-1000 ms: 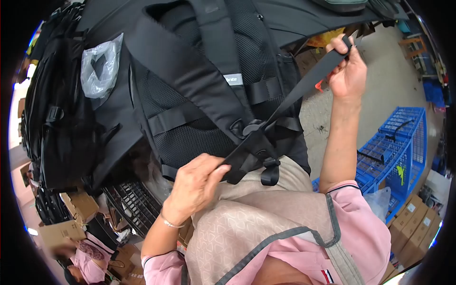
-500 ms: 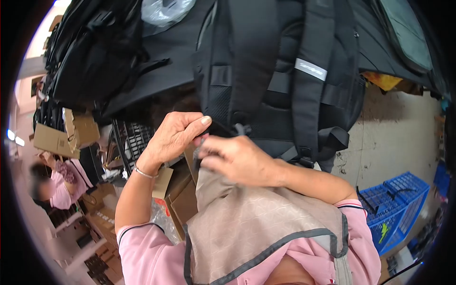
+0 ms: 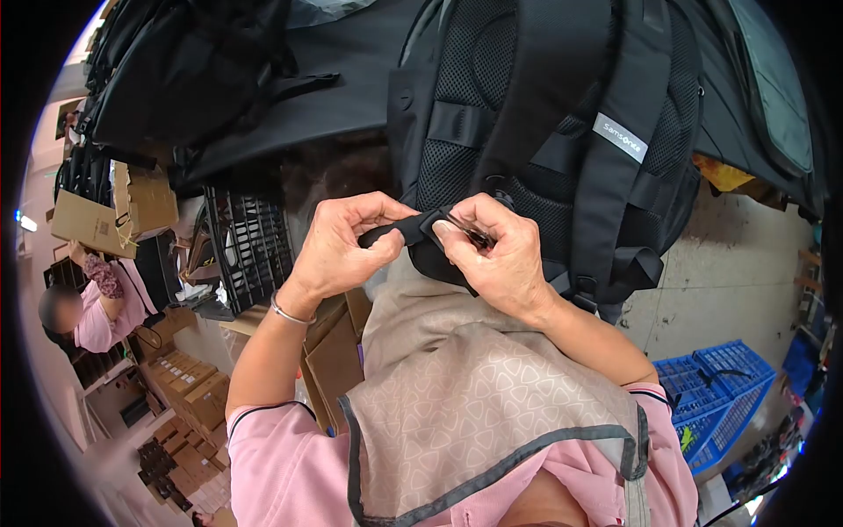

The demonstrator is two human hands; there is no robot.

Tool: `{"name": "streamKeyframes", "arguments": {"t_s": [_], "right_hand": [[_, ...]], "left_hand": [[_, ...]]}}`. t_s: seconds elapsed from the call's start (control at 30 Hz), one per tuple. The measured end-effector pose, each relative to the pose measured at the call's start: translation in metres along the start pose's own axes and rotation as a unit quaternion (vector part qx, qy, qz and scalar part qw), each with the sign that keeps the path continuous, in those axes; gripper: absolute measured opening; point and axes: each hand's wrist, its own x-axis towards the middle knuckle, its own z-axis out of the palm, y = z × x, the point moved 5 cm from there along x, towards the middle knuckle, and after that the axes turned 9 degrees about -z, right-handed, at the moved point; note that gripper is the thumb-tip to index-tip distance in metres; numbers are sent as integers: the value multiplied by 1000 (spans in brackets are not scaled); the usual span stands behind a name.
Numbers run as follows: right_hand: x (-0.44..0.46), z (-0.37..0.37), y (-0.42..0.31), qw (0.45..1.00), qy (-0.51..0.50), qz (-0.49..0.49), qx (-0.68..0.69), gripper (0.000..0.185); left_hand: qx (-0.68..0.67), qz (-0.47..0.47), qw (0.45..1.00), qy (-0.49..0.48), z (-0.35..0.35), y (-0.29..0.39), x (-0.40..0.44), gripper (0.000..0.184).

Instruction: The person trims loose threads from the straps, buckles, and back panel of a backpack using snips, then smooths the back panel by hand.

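A black backpack [image 3: 544, 167] with mesh back padding and wide shoulder straps lies in front of me, its straps facing up. Low on its left side, a black webbing strap [image 3: 420, 230] stretches between my hands. My left hand [image 3: 338, 246] pinches one end between thumb and fingers. Close beside it, my right hand [image 3: 500, 255] is closed on the same strap. A small dark piece with thin shiny edges [image 3: 474, 233] shows at the right fingers; I cannot tell what it is. One shoulder strap bears a silver label [image 3: 620, 138] reading "Samsonite".
Another black bag [image 3: 189, 88] lies on the dark table surface [image 3: 342, 79] at upper left. A black crate [image 3: 250, 250] and cardboard boxes [image 3: 334, 360] stand below left. Blue plastic crates [image 3: 716, 395] sit on the floor at right. A person in pink [image 3: 110, 307] works at far left.
My right hand, blurred before, has moved right and up and now grips the strap beside my left hand. The strap shows more plainly. The backpack appears shifted right in view.
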Motion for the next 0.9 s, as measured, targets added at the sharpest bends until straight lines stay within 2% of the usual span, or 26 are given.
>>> {"name": "streamKeyframes", "arguments": {"t_s": [0.13, 0.27, 0.43, 0.63, 0.73, 0.83, 0.9], "right_hand": [[1, -2, -1, 999, 35, -26, -9, 12], [2, -5, 3, 1000, 0, 12, 4, 14], [3, -1, 9, 994, -70, 73, 52, 16], [11, -5, 4, 988, -127, 92, 4, 22], [10, -8, 4, 988, -112, 106, -5, 26], [9, -12, 12, 992, -84, 85, -46, 28], [7, -9, 18, 995, -64, 72, -22, 30]], "left_hand": [[-74, 8, 996, 40, 4, -15, 3, 18], [-119, -51, 991, 21, 3, -30, 3, 15], [-214, -52, 976, 2, 13, -21, 3, 17], [-176, -52, 982, -32, 15, -26, 3, 21], [-147, -62, 986, -47, 18, -24, 1, 28], [-178, -51, 980, -67, 22, -21, -2, 33], [-198, -41, 975, -95, 21, -26, 0, 34]]}}
